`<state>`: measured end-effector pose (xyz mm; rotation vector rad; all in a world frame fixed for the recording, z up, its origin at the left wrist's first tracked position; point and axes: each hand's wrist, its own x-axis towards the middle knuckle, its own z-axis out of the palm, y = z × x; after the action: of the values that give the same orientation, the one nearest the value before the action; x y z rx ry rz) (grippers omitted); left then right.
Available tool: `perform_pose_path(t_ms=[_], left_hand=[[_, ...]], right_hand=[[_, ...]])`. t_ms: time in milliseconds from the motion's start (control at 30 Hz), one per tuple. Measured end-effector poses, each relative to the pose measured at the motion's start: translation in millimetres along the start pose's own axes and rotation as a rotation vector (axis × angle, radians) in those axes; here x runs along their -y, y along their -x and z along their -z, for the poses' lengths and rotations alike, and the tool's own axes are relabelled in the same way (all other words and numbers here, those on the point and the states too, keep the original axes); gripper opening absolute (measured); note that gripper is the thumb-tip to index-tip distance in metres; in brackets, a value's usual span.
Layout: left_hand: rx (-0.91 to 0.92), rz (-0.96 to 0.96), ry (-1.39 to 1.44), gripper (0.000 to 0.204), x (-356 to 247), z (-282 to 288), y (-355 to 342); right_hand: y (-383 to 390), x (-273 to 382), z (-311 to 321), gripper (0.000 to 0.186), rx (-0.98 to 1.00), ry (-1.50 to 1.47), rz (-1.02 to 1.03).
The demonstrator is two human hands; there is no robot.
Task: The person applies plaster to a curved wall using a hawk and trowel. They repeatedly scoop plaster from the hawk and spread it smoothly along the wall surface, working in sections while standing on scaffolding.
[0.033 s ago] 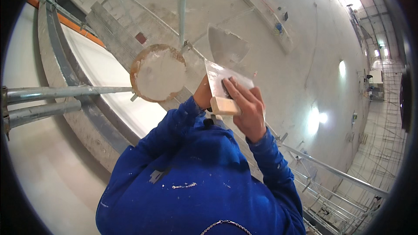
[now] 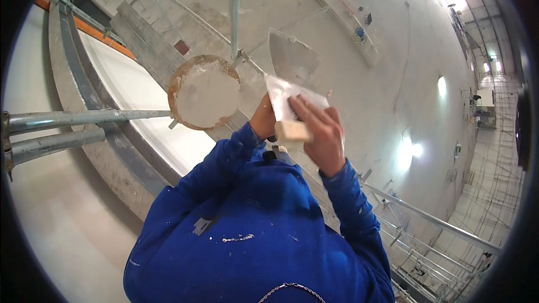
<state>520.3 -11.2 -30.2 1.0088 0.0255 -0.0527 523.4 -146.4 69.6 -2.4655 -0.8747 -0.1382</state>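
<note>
My right hand [image 2: 323,134] grips a wide putty knife [image 2: 283,95] with a pale wooden handle. Its fingers lie stretched over the shiny metal blade, and the thumb is hidden. Close to its left is my left hand [image 2: 262,119], largely covered by this blade. From behind the covering blade a second, larger grey putty knife [image 2: 295,56] juts forward, with pale specks along its edge. It lines up with my left hand, which appears closed around its handle, though the fingers are hidden. A round brown-rimmed tub [image 2: 205,94] of pale plaster stands to the left of both hands.
Metal scaffold pipes [image 2: 84,120] run in from the left, and another rail [image 2: 432,216] crosses the right. A plank [image 2: 149,39] passes under the tub. Far below lies a grey floor [image 2: 370,106]. A curved white wall [image 2: 120,73] with a grey ledge is at left.
My right hand and its putty knife have shifted very slightly right and down, with the handle now blurred. My left hand has barely moved.
</note>
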Motion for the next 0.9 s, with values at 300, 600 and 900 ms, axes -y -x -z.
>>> perform_pose_path(t_ms=[300,600,900], left_hand=[[-0.009,0.178,-0.096,0.038,-18.6,-10.4,5.4],[0.068,0.321,-0.216,0.047,-23.6,-6.7,6.7],[0.041,0.26,-0.185,0.047,-26.4,-9.5,11.2]], right_hand=[[-8.3,-32.6,-4.4,0.059,-0.061,0.016,0.023],[-9.5,-22.4,-2.8,0.065,-0.076,0.074,0.064],[-19.2,-34.1,2.1,0.072,-0.046,0.123,0.045]])
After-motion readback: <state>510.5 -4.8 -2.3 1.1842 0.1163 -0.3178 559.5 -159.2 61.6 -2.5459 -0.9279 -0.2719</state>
